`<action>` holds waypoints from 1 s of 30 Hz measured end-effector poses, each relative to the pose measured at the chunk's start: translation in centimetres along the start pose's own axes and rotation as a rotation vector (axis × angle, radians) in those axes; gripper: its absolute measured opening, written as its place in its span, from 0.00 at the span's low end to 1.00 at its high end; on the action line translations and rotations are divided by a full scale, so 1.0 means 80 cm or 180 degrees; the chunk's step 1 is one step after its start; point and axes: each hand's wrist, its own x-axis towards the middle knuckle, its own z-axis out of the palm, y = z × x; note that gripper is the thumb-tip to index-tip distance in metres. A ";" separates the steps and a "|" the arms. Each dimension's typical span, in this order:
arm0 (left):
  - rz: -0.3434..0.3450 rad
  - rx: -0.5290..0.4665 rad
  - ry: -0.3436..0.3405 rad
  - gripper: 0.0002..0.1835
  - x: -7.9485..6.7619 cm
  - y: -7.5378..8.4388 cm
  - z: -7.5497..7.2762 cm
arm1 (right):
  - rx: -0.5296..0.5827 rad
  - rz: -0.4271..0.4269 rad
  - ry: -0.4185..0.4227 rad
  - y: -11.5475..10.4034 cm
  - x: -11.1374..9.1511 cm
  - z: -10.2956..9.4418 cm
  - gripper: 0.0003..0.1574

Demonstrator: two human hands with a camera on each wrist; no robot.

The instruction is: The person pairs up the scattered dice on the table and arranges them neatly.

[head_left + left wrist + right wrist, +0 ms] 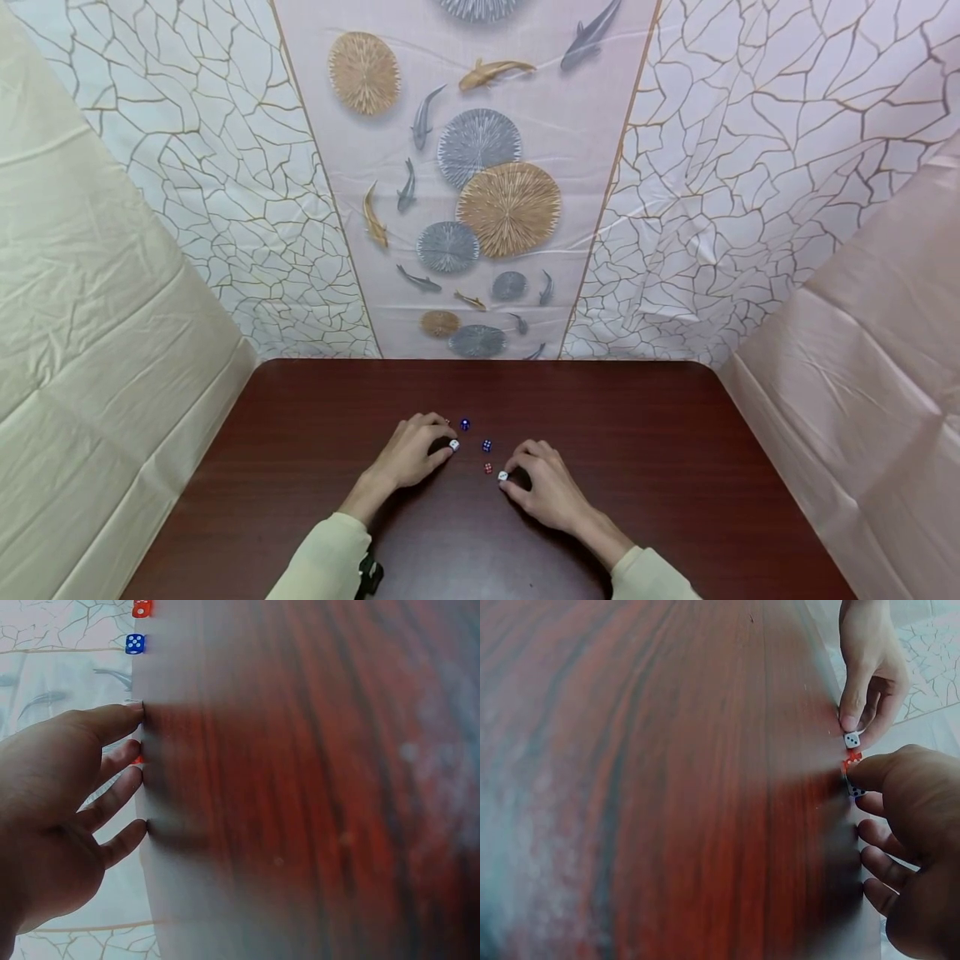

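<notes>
My left hand [405, 454] pinches a white die [454, 445] between thumb and forefinger, low at the tabletop. To the right, my right hand [551, 490] has another white die [502, 476] between its thumb and forefinger tips. Between the hands lie a blue die [487, 446] and a red die [487, 468]. A second blue die [465, 424] sits just beyond the left fingertips. Another red die [447, 422], partly hidden, is right beside those fingers. In the left wrist view, the thumb and fingers [116, 787] reach down to the table, their white die hidden.
The dark reddish-brown table [300, 408] has rounded far corners. Behind it hangs a cloth [517, 208] printed with fish and round leaves. Pale cloth walls [840, 358] stand on both sides. A small black object [370, 575] shows by the left sleeve.
</notes>
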 end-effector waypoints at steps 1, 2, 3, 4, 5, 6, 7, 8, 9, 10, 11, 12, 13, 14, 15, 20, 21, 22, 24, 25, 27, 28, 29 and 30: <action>0.0003 -0.0002 -0.0004 0.12 0.000 0.000 0.000 | -0.0002 0.0003 0.0005 0.000 0.000 0.000 0.09; 0.0010 -0.0001 -0.0002 0.11 0.000 0.000 0.000 | -0.0003 0.0012 0.0005 0.000 0.000 0.000 0.09; 0.0016 0.0002 0.0000 0.11 0.000 0.000 0.000 | -0.0007 0.0018 0.0004 -0.001 0.000 0.000 0.09; 0.0023 0.0005 0.0005 0.11 0.000 0.001 0.000 | -0.0006 0.0026 0.0000 -0.001 0.000 0.000 0.09; 0.0030 0.0010 0.0007 0.11 0.000 0.001 0.000 | -0.0010 0.0033 -0.0007 -0.001 0.000 0.000 0.09; 0.0038 0.0015 0.0013 0.11 0.000 0.001 0.000 | -0.0021 0.0026 0.0001 -0.001 0.000 0.000 0.09; 0.0044 0.0019 0.0016 0.10 0.000 0.001 0.000 | -0.0025 0.0027 0.0002 -0.001 -0.001 0.000 0.09; 0.0048 0.0025 0.0020 0.10 0.000 0.001 0.000 | -0.0018 0.0032 -0.0001 -0.001 -0.001 -0.001 0.09; 0.0045 0.0029 0.0022 0.10 0.000 0.001 0.000 | -0.0008 0.0030 -0.0002 -0.001 -0.001 -0.001 0.09; 0.0043 0.0028 0.0020 0.10 0.000 0.001 0.000 | 0.0006 0.0038 -0.0006 -0.001 -0.001 -0.002 0.09; 0.0039 0.0027 0.0016 0.10 0.000 0.001 0.000 | 0.0020 0.0045 -0.0010 -0.001 -0.002 -0.003 0.09; 0.0035 0.0026 0.0011 0.10 0.000 0.001 0.000 | 0.0031 0.0050 -0.0012 -0.001 -0.002 -0.003 0.09; 0.0031 0.0025 0.0009 0.10 0.000 0.001 0.000 | 0.0053 0.0069 -0.0028 -0.001 -0.002 -0.004 0.08; 0.0025 0.0025 0.0004 0.10 0.000 0.001 0.000 | 0.0069 0.0082 -0.0039 -0.001 -0.003 -0.005 0.08; 0.0033 0.0036 0.0012 0.10 0.000 0.001 0.000 | 0.0076 0.0091 -0.0046 -0.001 -0.003 -0.006 0.08; 0.0026 0.0076 0.0012 0.09 0.000 0.000 0.000 | 0.0089 0.0139 -0.0080 -0.002 -0.005 -0.009 0.08; 0.0023 0.0084 0.0012 0.09 0.000 0.000 0.001 | 0.0096 0.0147 -0.0090 -0.002 -0.006 -0.010 0.08; 0.0007 0.0075 0.0001 0.09 0.000 0.000 0.001 | 0.0101 0.0158 -0.0100 -0.003 -0.006 -0.011 0.07; 0.0004 0.0088 0.0012 0.09 0.001 -0.001 0.002 | 0.0109 0.0166 -0.0122 -0.003 -0.007 -0.012 0.07; -0.0012 0.0080 0.0003 0.09 0.001 -0.001 0.002 | 0.0117 0.0162 -0.0128 -0.003 -0.007 -0.013 0.07; -0.0016 0.0081 0.0013 0.08 0.001 -0.001 0.002 | 0.0128 0.0153 -0.0134 -0.004 -0.008 -0.014 0.07; -0.0018 0.0076 0.0019 0.07 0.001 0.000 0.002 | 0.0131 0.0146 -0.0138 -0.004 -0.009 -0.015 0.07; -0.0023 0.0076 0.0020 0.07 0.001 0.000 0.002 | 0.0134 0.0137 -0.0140 -0.005 -0.009 -0.016 0.07; -0.0033 0.0071 0.0014 0.07 0.001 0.000 0.001 | 0.0140 0.0131 -0.0143 -0.005 -0.010 -0.017 0.07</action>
